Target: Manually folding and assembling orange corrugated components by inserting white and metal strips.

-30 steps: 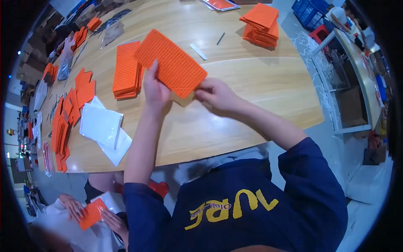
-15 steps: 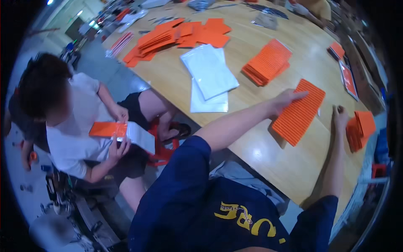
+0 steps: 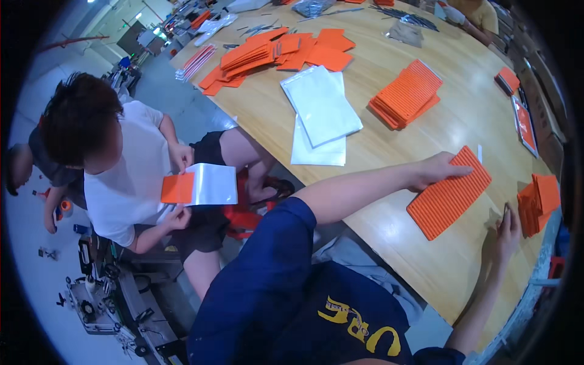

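My left hand [image 3: 443,170] grips the upper left edge of an orange ribbed pad [image 3: 449,204], thumb on top and the other fingers underneath. The pad is tilted near the table's front edge. To its right, my right hand [image 3: 508,232] is closed, its fingertips pinched around a small dark piece too small to make out. Close beside that hand stands a stack of orange pads [image 3: 538,205]. A narrow white strip [image 3: 479,153] shows just beyond the held pad. Farther back lies a stack of orange ribbed pads [image 3: 406,94].
White plastic sleeves [image 3: 322,109] lie left of the ribbed stack on the wooden table [image 3: 380,194]. Behind them spreads a heap of orange pieces [image 3: 255,56]. A seated person [image 3: 131,158] at left holds an orange pad and a white sleeve. Another person's arm [image 3: 468,27] rests at the far edge.
The view has shifted, so the table appears farther right and slightly lower. My left hand still holds the pad. The seated person's pad now sits deeper in or behind the white sleeve.
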The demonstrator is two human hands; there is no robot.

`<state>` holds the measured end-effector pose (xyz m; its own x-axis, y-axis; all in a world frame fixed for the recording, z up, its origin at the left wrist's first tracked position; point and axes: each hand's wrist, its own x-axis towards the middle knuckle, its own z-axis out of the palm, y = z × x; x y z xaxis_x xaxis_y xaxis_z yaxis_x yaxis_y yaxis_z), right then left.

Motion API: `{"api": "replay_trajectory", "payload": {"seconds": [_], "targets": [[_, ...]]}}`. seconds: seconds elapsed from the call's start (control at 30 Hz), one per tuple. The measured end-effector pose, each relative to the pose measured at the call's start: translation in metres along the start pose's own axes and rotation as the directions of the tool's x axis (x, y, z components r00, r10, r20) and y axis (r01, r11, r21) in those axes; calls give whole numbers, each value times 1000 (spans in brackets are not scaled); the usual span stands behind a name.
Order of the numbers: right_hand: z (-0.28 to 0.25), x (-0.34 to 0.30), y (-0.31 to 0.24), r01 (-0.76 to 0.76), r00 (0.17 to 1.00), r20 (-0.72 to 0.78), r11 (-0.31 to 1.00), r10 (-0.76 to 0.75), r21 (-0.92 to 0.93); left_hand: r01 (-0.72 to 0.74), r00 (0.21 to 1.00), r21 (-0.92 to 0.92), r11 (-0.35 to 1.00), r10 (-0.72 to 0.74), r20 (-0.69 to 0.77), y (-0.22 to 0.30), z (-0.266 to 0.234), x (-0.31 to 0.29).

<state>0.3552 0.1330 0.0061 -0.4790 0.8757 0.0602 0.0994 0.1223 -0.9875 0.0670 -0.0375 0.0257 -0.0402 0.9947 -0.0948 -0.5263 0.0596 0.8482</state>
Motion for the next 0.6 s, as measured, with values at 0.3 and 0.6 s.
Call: {"api": "replay_trajectory", "payload": {"seconds": [0.3, 0.6], "targets": [[39, -9, -30, 114, 992, 8, 930, -124, 350, 110, 992, 14, 994, -109, -62, 2, -7, -6], [22, -24, -40, 345, 937, -31, 909, -348, 232, 53, 989, 223, 973, -21, -146, -4, 27, -9]]}}
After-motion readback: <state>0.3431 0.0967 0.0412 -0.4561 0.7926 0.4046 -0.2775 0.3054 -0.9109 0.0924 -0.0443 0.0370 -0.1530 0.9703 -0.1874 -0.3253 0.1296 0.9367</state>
